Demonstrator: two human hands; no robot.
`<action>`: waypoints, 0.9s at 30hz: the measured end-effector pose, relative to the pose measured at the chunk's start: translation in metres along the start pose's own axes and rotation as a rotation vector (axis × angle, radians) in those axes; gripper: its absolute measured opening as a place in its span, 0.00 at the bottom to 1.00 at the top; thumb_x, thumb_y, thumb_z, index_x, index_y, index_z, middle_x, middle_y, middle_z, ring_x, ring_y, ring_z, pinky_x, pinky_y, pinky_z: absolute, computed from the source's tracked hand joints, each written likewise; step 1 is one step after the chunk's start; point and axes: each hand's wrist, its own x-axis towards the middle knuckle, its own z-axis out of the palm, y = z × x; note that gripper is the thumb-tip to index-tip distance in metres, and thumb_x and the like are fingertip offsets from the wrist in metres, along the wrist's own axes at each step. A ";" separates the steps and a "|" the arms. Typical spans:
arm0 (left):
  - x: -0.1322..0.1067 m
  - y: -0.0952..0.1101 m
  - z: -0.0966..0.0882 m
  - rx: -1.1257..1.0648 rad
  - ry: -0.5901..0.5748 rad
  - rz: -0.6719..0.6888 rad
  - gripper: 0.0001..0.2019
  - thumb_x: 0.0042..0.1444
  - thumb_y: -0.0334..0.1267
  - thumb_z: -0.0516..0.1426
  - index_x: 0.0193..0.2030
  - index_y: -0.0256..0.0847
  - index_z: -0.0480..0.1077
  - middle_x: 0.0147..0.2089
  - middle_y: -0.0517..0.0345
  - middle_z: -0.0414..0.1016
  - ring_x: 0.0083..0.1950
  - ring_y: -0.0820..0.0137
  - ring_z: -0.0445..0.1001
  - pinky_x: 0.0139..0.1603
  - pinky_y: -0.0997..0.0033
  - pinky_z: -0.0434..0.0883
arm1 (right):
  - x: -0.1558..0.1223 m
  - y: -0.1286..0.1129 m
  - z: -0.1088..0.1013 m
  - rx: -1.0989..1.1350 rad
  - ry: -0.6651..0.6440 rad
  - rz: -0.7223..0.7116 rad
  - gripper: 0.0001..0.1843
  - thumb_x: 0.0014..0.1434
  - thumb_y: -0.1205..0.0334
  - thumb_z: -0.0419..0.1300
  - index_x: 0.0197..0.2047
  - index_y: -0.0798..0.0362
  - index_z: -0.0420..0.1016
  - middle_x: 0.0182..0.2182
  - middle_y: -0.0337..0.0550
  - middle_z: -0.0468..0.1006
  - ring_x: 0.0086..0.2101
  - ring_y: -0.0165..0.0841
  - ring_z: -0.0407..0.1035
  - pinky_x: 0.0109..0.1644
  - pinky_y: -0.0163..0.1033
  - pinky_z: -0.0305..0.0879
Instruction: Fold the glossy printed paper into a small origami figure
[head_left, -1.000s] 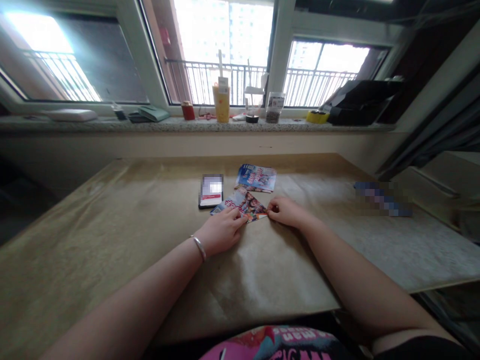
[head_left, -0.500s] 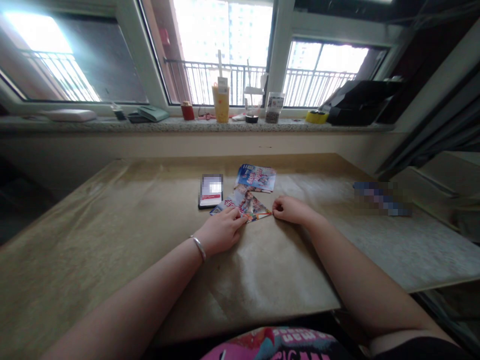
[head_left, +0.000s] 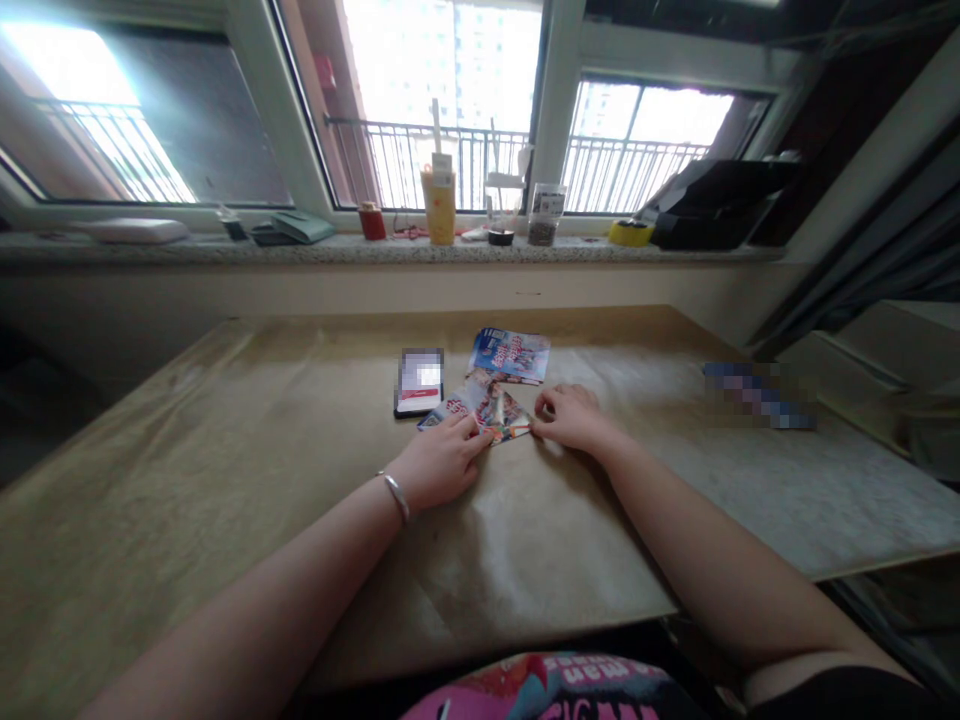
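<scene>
A colourful printed leaflet (head_left: 504, 408), folded to a pointed shape on its right side, lies on the table in front of me. My left hand (head_left: 444, 455) rests on its lower left part, fingers stretched out over the paper. At the pointed right tip, my right hand (head_left: 568, 418) touches the paper with its thumb, while the index finger is bent above with a gap between them. A stack of similar printed leaflets (head_left: 511, 353) lies just behind, partly overlapped by the folded one. Left of it is a phone (head_left: 420, 382) with a lit, blurred screen.
A tan cover spreads over the table (head_left: 247, 480). A blurred bluish flat item (head_left: 761, 396) lies at the right. On the windowsill (head_left: 285, 252) stand a yellow drink cup (head_left: 440, 212), a red container (head_left: 371, 222), clear cups, yellow tape (head_left: 629, 233) and a black box (head_left: 712, 215).
My right hand has shifted slightly left along with the leaflet's tip, and its fingers have spread a little. My left hand stays on the leaflet. The view has moved slightly.
</scene>
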 end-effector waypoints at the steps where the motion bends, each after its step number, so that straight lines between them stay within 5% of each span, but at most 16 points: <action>1: 0.000 0.000 0.000 0.002 0.000 0.001 0.22 0.54 0.31 0.51 0.56 0.39 0.65 0.47 0.48 0.67 0.50 0.60 0.65 0.54 0.61 0.66 | 0.000 -0.001 0.001 0.002 0.014 0.008 0.15 0.50 0.48 0.59 0.36 0.49 0.75 0.39 0.47 0.73 0.44 0.43 0.64 0.48 0.45 0.56; 27: -0.001 -0.001 0.002 -0.022 0.004 -0.001 0.22 0.54 0.32 0.50 0.57 0.40 0.65 0.48 0.48 0.67 0.49 0.61 0.64 0.53 0.60 0.66 | -0.001 0.004 0.002 -0.024 -0.012 0.019 0.10 0.52 0.56 0.58 0.37 0.48 0.74 0.47 0.48 0.69 0.50 0.46 0.60 0.53 0.49 0.54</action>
